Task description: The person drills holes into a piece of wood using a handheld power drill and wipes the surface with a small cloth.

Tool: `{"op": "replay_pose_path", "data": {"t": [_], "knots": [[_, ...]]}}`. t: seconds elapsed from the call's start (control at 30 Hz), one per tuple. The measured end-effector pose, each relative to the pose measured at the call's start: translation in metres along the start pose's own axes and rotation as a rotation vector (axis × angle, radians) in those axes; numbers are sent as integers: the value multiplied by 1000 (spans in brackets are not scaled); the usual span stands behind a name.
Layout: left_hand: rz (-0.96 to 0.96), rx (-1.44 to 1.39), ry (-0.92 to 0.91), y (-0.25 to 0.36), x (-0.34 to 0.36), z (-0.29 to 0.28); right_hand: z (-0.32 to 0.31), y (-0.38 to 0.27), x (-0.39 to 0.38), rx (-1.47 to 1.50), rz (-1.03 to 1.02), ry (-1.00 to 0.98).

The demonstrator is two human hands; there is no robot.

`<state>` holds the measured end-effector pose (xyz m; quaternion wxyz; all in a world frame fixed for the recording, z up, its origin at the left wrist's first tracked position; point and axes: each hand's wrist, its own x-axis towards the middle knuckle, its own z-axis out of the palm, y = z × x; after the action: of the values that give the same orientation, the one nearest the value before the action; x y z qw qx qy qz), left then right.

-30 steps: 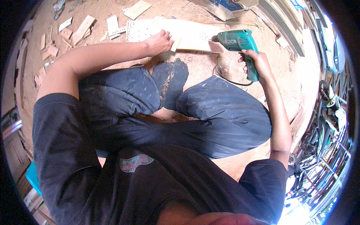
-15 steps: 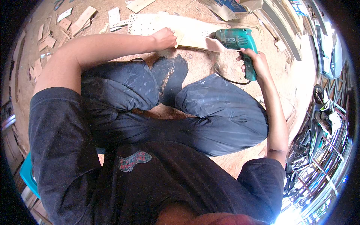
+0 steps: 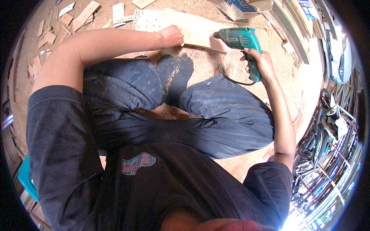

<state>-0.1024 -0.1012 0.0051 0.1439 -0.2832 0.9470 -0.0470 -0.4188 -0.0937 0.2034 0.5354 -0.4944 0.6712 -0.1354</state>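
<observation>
A long pale wooden board (image 3: 200,29) lies on the ground beyond my feet, with many small dark holes at its left end and a few near its right end. My left hand (image 3: 171,36) is closed at the board's near edge, over a small flat wooden piece (image 3: 186,39) that shows beside the knuckles. The fingertips are hidden. My right hand (image 3: 259,61) grips the handle of a green power drill (image 3: 243,37). Its chuck points left at the board's right end, and the bit's tip is too small to make out. A black cord (image 3: 239,81) trails from the handle.
Wood offcuts (image 3: 86,16) lie scattered at the far left. A torn cardboard box (image 3: 246,8) and long timber pieces (image 3: 289,30) are at the far right. A motorbike (image 3: 329,115) and metal bars stand along the right. Part of a teal plastic seat (image 3: 27,179) shows at lower left.
The drill and my right hand have shifted slightly left and away from me. My left hand stays closed at the board's near edge. The whole view has shifted a little.
</observation>
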Motion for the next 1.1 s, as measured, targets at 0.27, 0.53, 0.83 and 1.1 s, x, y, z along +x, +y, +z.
{"op": "replay_pose_path", "data": {"t": [0.27, 0.53, 0.83, 1.1], "knots": [[-12, -58, 1, -1, 1, -1, 1, -3, -1, -54, 11, 12], [2, -36, -29, 0, 0, -2, 2, -3, 0, -72, 11, 8], [-14, -33, 5, 1, -1, -5, -1, -2, 7, 89, 105, -37], [-10, -28, 48, -1, 2, 3, -7, 11, 16, 324, 146, -97]]}}
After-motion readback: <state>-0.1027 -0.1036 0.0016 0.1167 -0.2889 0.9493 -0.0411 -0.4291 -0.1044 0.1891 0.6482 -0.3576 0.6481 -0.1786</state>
